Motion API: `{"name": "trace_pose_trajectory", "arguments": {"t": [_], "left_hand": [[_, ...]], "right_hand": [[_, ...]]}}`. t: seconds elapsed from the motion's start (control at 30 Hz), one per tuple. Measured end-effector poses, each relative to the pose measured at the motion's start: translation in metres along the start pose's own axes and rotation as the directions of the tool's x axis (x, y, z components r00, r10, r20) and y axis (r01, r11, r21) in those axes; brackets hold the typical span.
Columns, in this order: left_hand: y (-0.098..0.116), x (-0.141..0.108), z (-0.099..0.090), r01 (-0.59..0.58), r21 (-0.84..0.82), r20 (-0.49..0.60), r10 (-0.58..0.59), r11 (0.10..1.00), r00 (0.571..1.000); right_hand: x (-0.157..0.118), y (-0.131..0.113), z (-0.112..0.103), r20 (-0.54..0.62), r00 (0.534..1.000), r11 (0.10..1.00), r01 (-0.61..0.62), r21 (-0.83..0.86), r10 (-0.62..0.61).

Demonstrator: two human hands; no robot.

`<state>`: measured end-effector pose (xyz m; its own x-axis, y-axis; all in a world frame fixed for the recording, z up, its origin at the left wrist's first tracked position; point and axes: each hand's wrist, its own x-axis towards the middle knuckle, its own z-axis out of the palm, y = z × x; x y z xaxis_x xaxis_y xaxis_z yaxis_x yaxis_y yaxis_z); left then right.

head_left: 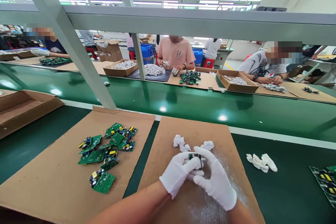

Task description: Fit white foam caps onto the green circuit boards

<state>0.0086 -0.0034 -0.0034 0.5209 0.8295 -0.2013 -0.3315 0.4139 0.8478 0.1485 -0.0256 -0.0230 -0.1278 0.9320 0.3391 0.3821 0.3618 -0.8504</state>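
Both of my hands wear white gloves and meet above a cardboard sheet. My left hand [180,171] is closed on a small green circuit board [195,156], its thumb across the front. My right hand [216,178] curves round the other side, with fingertips at the board's top and right edge; its thumb stays apart below. The gloves hide most of the board. Just beyond them lie crumpled white lumps [179,141] and another white clump [208,145]. To the left, a pile of green circuit boards [115,140] with yellow and black parts rests on a second cardboard sheet [57,171].
A white crumpled wad [258,162] lies right on the dark green mat. Panelled boards [325,182] sit at the right edge. An open cardboard tray [28,110] stands left. A grey post [78,52] rises ahead. Beyond the green conveyor [170,103], several people work.
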Motion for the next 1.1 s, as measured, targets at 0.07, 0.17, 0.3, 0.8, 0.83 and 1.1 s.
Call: {"name": "trace_pose_trajectory", "arguments": {"t": [0.07, 0.17, 0.3, 0.8, 0.83, 1.1], "left_hand": [[0.001, 0.0, 0.001, -0.003, 0.006, -0.019, 0.004, 1.0, 1.0], [-0.002, 0.001, 0.0, -0.039, 0.007, -0.057, 0.04, 0.999, 0.998], [-0.006, 0.002, -0.002, 0.034, -0.098, -0.024, -0.037, 0.995, 0.999], [-0.005, -0.001, 0.001, 0.01, 0.138, -0.005, -0.009, 0.99, 1.0], [-0.005, -0.001, 0.001, -0.003, 0.158, -0.01, 0.005, 0.987, 1.0], [-0.002, 0.0, -0.003, 0.067, 0.056, 0.131, -0.074, 0.996, 0.989]], "right_hand": [[0.0, 0.001, 0.001, 0.013, 0.996, 0.993, -0.088, 0.079, 0.088], [0.001, 0.003, 0.003, 0.057, 0.989, 0.989, -0.141, 0.038, 0.139], [0.002, 0.002, 0.002, 0.09, 0.974, 0.978, -0.211, -0.004, 0.21], [0.006, -0.007, -0.003, 0.111, 0.959, 0.934, -0.281, 0.221, 0.262], [0.006, -0.007, -0.002, 0.113, 0.959, 0.93, -0.28, 0.239, 0.26], [0.004, -0.002, -0.002, 0.1, 0.949, 0.908, -0.314, 0.276, 0.298]]}}
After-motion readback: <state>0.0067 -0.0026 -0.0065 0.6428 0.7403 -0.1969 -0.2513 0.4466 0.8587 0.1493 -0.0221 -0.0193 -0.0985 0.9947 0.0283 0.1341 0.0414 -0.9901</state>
